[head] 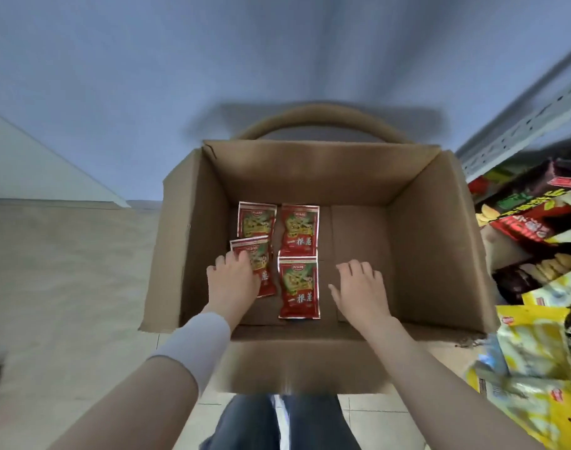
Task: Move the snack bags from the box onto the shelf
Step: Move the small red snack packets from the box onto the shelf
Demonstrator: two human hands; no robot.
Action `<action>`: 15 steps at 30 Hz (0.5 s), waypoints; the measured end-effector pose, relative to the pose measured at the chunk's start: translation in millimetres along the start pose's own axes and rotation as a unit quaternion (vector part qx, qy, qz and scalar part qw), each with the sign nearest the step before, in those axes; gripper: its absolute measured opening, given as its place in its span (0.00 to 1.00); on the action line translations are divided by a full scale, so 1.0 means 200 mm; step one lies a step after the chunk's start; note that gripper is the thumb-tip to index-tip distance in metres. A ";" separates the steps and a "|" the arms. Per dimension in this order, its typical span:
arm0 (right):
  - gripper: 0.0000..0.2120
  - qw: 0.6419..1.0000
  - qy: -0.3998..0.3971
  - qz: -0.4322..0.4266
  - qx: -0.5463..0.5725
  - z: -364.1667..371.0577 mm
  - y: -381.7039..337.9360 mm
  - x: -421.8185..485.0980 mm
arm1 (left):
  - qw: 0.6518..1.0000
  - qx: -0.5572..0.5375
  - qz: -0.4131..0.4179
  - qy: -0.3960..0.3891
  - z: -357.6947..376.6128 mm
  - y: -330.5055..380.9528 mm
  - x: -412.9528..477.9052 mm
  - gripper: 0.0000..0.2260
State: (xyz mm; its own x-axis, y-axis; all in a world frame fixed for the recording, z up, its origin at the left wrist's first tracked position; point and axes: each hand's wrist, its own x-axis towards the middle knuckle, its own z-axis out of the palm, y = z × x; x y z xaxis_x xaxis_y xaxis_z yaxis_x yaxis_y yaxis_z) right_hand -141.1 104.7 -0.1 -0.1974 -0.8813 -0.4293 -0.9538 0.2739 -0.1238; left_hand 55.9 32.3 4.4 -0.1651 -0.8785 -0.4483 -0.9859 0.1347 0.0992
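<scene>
Both my arms reach down into the box (417,222). My left hand (234,276) lies fingers-down on a bag (261,271); right hand (362,285) spread, palm down, holding nothing.

— What is the box (417,228) made of?
— Brown cardboard, matt and a little rough. The four red snack bags (298,228) in it are glossy foil or plastic, with shiny silver edges.
— And under the left fingers (235,258)?
— One such glossy bag. The wrist has a white cloth band (199,345).
— The shelf (518,125)?
— Pale painted metal with holes.
</scene>
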 end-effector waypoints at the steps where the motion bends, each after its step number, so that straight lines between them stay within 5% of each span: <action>1: 0.23 1.000 -0.024 0.002 -0.005 0.05 0.00 0.07 | 0.999 -0.022 -0.034 -0.016 0.05 -0.02 0.07 0.18; 5: 0.25 0.995 -0.100 0.021 0.001 0.30 -0.01 0.29 | 0.967 -0.163 -0.176 -0.084 0.28 -0.09 0.34 0.22; 9: 0.30 0.977 -0.202 0.063 0.028 0.60 -0.04 0.44 | 0.883 -0.331 -0.312 -0.119 0.53 -0.11 0.59 0.28; 12: 0.37 0.953 -0.231 0.164 0.107 0.81 -0.07 0.54 | 0.810 -0.425 -0.393 -0.093 0.70 -0.08 0.73 0.38; 15: 0.42 0.920 -0.212 0.281 0.171 0.95 -0.12 0.61 | 0.805 -0.419 -0.414 -0.076 0.86 -0.07 0.79 0.41</action>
State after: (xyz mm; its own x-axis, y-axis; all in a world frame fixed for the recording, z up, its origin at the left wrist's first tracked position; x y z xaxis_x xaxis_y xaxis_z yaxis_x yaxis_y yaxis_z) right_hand -99.8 64.6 -219.3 -0.4623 -0.3540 -0.8130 -0.5870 0.8094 -0.0186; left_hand 38.3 -29.4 -219.8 0.4752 -0.4342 -0.7652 -0.4068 -0.8796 0.2465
